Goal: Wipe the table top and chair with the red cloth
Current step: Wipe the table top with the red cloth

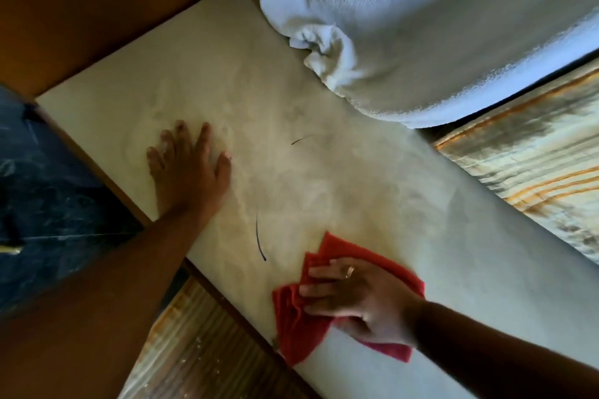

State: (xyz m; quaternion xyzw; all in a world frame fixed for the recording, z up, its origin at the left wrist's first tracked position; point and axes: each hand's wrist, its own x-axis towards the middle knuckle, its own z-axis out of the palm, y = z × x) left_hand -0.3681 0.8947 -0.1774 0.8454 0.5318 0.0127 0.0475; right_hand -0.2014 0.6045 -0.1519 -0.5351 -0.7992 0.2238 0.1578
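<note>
1. You are in the table-top half of the job. Your right hand [350, 295] lies flat, fingers spread, pressing the red cloth [301, 330] down onto the table top [324, 172]; it is not pinching or bunching it.

2. The red cloth is loosely folded and sits at the near edge of the table top, its lower corner almost at the rim, with folds fanning out past your fingertips on the left.

3. Your left hand [188, 168] is empty, spread palm-down on the bare surface toward the far left corner, well apart from the cloth. It looks like a brace for your weight.

4. Two dark curved marks show on the surface: a longer one [259, 240] just left of the cloth, and a short one [301, 139] farther in. Whether they are pen strokes or stray hairs is hard to tell at this sharpness.

5. The next move, as I judge it, calls for a sweep leftward over the longer mark, keeping the palm flat so the cloth does not slip out from under your hand or slide off the near edge.

6. A white towel [421, 26] covers the far right part of the table top; that patch cannot be wiped unless it is lifted or shifted.

7. No chair is clearly in view, so that half of the task appears not yet begun.
</note>
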